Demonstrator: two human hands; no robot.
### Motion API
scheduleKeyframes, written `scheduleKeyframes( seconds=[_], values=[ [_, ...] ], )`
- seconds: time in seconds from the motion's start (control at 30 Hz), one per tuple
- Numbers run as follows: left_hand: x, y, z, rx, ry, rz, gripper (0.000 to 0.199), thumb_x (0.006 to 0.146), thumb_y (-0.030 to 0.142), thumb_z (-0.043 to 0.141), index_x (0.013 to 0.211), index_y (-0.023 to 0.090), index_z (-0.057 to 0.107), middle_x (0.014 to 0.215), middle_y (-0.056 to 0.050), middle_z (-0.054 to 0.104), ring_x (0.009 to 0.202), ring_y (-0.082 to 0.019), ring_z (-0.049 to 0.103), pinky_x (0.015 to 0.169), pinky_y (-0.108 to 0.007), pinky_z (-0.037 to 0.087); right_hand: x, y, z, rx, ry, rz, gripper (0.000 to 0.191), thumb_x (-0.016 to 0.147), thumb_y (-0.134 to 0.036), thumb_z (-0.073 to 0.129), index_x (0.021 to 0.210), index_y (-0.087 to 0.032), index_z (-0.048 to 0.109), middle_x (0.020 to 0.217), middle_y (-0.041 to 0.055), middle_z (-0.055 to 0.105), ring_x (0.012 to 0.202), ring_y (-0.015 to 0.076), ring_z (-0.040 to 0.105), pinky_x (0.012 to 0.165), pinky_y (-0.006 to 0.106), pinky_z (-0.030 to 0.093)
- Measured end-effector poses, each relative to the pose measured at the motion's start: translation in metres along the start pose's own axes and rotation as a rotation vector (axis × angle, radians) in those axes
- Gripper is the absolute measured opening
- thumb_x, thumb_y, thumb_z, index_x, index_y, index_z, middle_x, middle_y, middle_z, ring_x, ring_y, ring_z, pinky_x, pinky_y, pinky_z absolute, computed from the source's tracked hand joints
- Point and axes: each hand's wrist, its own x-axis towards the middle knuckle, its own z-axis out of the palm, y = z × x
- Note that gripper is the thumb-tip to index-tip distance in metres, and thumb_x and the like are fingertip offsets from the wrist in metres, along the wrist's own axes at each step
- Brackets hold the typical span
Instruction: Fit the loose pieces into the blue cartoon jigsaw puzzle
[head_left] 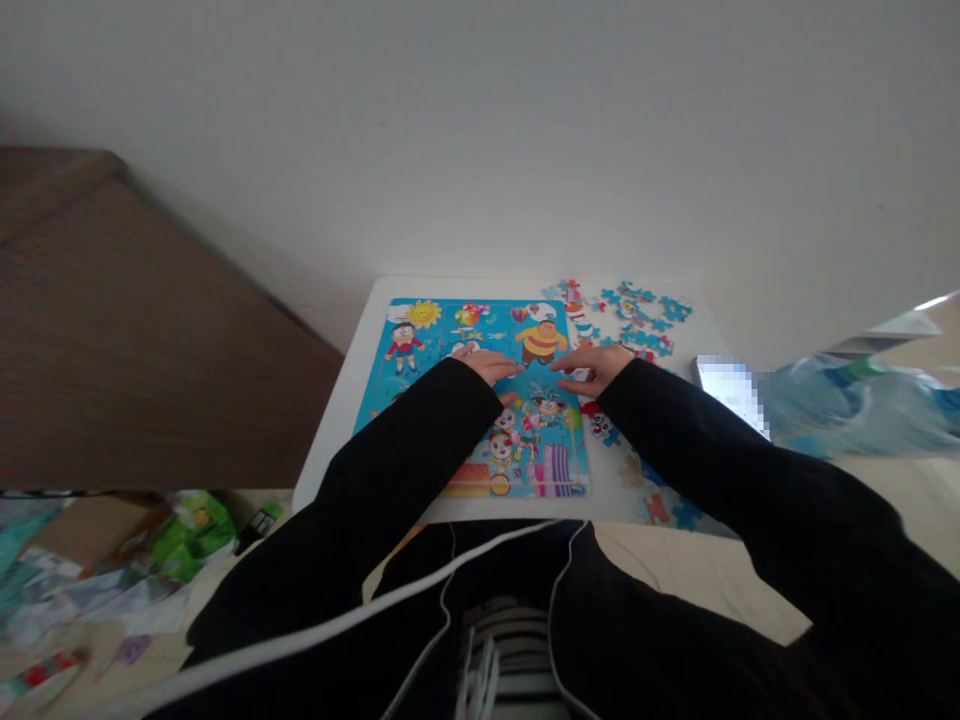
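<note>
Left hand [487, 366] open, flat on jigsaw puzzle [536, 450], holding nothing | right hand [589, 367] open, resting on it, holding nothing | loose pieces [626, 320] beyond, far right | white table [369, 340] beneath

Domestic room, likely a home: cartoon jigsaw puzzle [540, 345] on small white counter [356, 380] — wooden furniture [150, 320] adjacent, snack packets [191, 535] strewn across floor [142, 650].

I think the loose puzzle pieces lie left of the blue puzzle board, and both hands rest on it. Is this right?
The loose puzzle pieces lie right of the blue puzzle board, not left, as the head view shows; the left hand and right hand rest on it.
</note>
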Motion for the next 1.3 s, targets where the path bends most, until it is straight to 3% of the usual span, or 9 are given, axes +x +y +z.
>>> scheduleKeyframes(
  seconds=[0.17,0.3,0.47,0.6,0.77,0.9,1.03,1.2,1.3],
  values=[
    [0.019,-0.002,0.022,0.020,-0.111,0.259,0.039,0.083,0.026,0.049,0.122,0.024,0.053,0.122,-0.004,0.058,0.111,-0.019,0.054,0.095,-0.031,0.041,-0.011,0.011,0.014,-0.044,0.048,-0.096,0.019,0.072,-0.027,0.060,0.088,-0.023,0.071,0.085,0.0012,0.071,0.073,0.0133,0.066,0.069,0.022,0.052],
    [0.025,-0.011,0.038,0.006,-0.102,0.409,0.030,0.089,0.023,0.045,0.116,0.019,0.057,0.118,-0.006,0.060,0.106,-0.017,0.056,0.089,-0.026,0.043,-0.011,0.021,0.033,-0.001,0.246,-0.298,0.017,0.074,-0.033,0.060,0.078,-0.021,0.071,0.078,0.0030,0.071,0.072,0.0143,0.067,0.068,0.023,0.054],
    [0.021,-0.020,0.042,0.065,0.040,0.381,0.027,0.089,0.036,0.047,0.105,0.022,0.064,0.099,-0.005,0.066,0.087,-0.018,0.060,0.075,-0.029,0.043,-0.011,0.022,0.036,-0.006,0.399,-0.416,0.023,0.078,-0.038,0.058,0.074,-0.020,0.071,0.074,0.0046,0.071,0.063,0.0133,0.066,0.057,0.022,0.054],
    [0.021,-0.024,0.049,0.105,0.114,0.375,0.027,0.089,0.036,0.046,0.099,0.020,0.066,0.085,-0.004,0.066,0.073,-0.017,0.058,0.062,-0.027,0.041,-0.012,0.020,0.036,0.004,0.482,-0.471,0.024,0.078,-0.039,0.059,0.072,-0.018,0.070,0.072,0.0052,0.070,0.061,0.0131,0.066,0.056,0.022,0.054],
    [0.020,-0.024,0.057,0.033,0.158,0.396,0.026,0.091,0.026,0.042,0.100,0.023,0.066,0.095,-0.004,0.066,0.082,-0.015,0.058,0.070,-0.025,0.044,-0.014,0.021,0.040,0.004,0.434,-0.375,0.026,0.073,-0.046,0.061,0.073,-0.022,0.071,0.076,0.0038,0.071,0.064,0.0142,0.066,0.059,0.025,0.055],
    [0.018,-0.018,0.059,-0.030,0.181,0.457,0.027,0.091,0.025,0.041,0.097,0.021,0.066,0.099,-0.004,0.066,0.089,-0.015,0.059,0.078,-0.024,0.046,-0.015,0.021,0.039,0.019,0.471,-0.400,0.026,0.073,-0.044,0.063,0.074,-0.019,0.071,0.075,0.0054,0.071,0.063,0.0143,0.066,0.060,0.024,0.055],
    [0.017,-0.006,0.060,-0.115,0.303,0.411,0.027,0.090,0.023,0.041,0.087,0.020,0.067,0.088,-0.002,0.067,0.078,-0.010,0.061,0.071,-0.019,0.047,-0.015,0.019,0.039,0.017,0.503,-0.396,0.024,0.071,-0.042,0.065,0.075,-0.018,0.070,0.076,0.0061,0.071,0.065,0.0150,0.067,0.060,0.025,0.056],
    [0.019,0.002,0.061,-0.151,0.583,0.358,0.034,0.085,0.043,0.049,0.072,0.016,0.066,0.071,-0.004,0.067,0.061,-0.012,0.060,0.057,-0.022,0.048,-0.016,0.020,0.040,0.012,0.495,-0.371,0.024,0.071,-0.044,0.064,0.074,-0.020,0.070,0.077,0.0058,0.071,0.066,0.0148,0.067,0.063,0.026,0.057],
    [0.019,0.001,0.059,-0.130,0.540,0.376,0.035,0.083,0.047,0.052,0.076,0.015,0.066,0.071,-0.005,0.068,0.062,-0.013,0.062,0.057,-0.024,0.049,-0.016,0.021,0.039,0.003,0.496,-0.396,0.024,0.072,-0.043,0.063,0.074,-0.020,0.069,0.078,0.0066,0.071,0.067,0.0150,0.067,0.063,0.026,0.056]
  ],
)
